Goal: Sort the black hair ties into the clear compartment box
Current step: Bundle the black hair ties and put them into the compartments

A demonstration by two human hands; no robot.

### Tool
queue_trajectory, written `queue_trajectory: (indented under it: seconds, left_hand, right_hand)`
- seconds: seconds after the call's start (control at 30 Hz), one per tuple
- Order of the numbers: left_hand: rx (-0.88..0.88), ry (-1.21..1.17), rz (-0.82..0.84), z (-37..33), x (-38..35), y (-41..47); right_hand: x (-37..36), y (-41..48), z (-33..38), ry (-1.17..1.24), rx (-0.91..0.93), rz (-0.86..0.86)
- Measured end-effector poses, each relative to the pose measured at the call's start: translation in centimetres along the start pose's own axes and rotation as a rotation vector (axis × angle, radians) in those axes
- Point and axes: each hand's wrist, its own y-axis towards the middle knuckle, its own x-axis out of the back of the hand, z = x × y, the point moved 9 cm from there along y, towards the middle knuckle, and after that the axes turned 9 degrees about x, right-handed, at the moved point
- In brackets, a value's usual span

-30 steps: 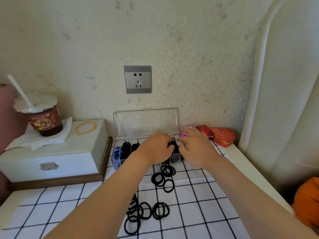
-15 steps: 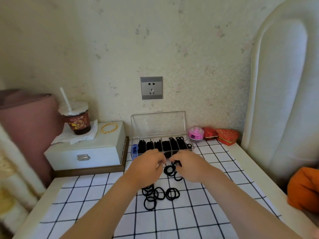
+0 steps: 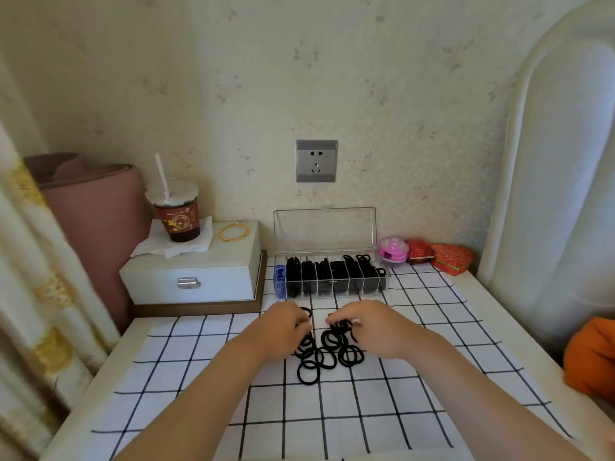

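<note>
Head view. Left hand and right hand are palm-down with their fingers curled into the far edge of a pile of loose black hair ties. The fingertips touch ties, but I cannot tell whether any tie is actually pinched. The pile lies on a checked cloth, between the hands and near the clear compartment box. The box stands open against the wall with its lid upright, its compartments packed with black ties. Left of the box is a white drawer case carrying a gold bangle and a drink cup. Right of the box is a pink round case.
</note>
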Motion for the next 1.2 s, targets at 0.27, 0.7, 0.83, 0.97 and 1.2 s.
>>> queue_trajectory:
  seconds: [0.27,0.7,0.83,0.97,1.2]
  left_hand:
    - [-0.041,-0.086,-0.03,-0.8,0.6,0.9]
    - [0.204,0.134,-0.169,1.2,0.8,2.4]
    - [0.209,0.169,-0.227,0.5,1.1,2.2]
    - [0.25,0.191,-0.159,0.5,0.2,2.7]
    - [0.125,0.337,-0.213,-0.8,0.4,2.4]
  right_hand:
    - [2.2,1.1,-2.1,-0.071,-0.078,-0.17]
    - [0.4,3.6,-1.1,-0.273,-0.052,0.013]
    - [2.6,3.0,-1.5,-0.046,-0.068,-0.173]
    - [4.3,2.3,-2.2,0.193,-0.103,-0.271]
    - [3.4,0.6,-3.1,0.046,-0.125,-0.058]
